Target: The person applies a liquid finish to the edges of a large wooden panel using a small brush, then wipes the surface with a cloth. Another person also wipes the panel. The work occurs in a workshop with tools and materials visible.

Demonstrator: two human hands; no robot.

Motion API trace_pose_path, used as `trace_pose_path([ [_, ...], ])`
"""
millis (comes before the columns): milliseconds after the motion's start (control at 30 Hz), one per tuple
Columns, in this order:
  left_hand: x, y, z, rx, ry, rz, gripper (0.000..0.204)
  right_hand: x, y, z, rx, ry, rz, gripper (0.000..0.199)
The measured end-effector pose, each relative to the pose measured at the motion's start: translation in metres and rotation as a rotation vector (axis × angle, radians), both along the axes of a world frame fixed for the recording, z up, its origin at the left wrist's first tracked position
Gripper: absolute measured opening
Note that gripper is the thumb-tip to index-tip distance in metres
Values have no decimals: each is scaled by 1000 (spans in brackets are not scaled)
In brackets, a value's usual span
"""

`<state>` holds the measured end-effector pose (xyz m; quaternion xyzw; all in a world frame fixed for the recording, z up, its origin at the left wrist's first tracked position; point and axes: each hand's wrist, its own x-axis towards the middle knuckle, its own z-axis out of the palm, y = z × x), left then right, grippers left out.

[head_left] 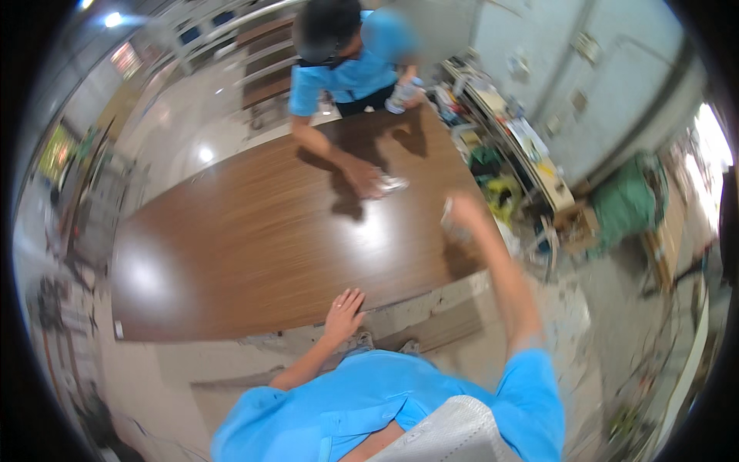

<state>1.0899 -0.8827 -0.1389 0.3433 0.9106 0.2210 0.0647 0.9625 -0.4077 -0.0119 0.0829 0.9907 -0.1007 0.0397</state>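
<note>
A large brown wood-grain panel (254,231) lies flat in front of me, with light glaring off its smooth face. My left hand (344,314) rests on its near edge, fingers stretched out and holding nothing. Over the panel's right part is my right hand (465,213), arm extended, closed on what looks like a whitish cloth (448,215). Motion blurs that hand, and most of the cloth is hidden. Across the panel, a co-worker presses a white cloth (392,183) to the surface with one hand and holds a clear bottle (402,96) in the other.
A cluttered workbench (531,146) runs along the right wall, with bags and boxes beneath it. Beyond it stands a green sack (631,202). Stacked brown boards (267,65) lie behind the co-worker. Racks and metal frames (73,208) line the left side.
</note>
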Motion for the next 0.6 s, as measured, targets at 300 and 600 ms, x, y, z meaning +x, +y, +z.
trace_pose_path([
  [300, -53, -147, -16, -92, 100, 912, 57, 148, -205, -156, -88, 365, -62, 71],
  [600, -62, -156, -21, -187, 113, 930, 57, 144, -200, -158, -69, 319, -66, 71],
])
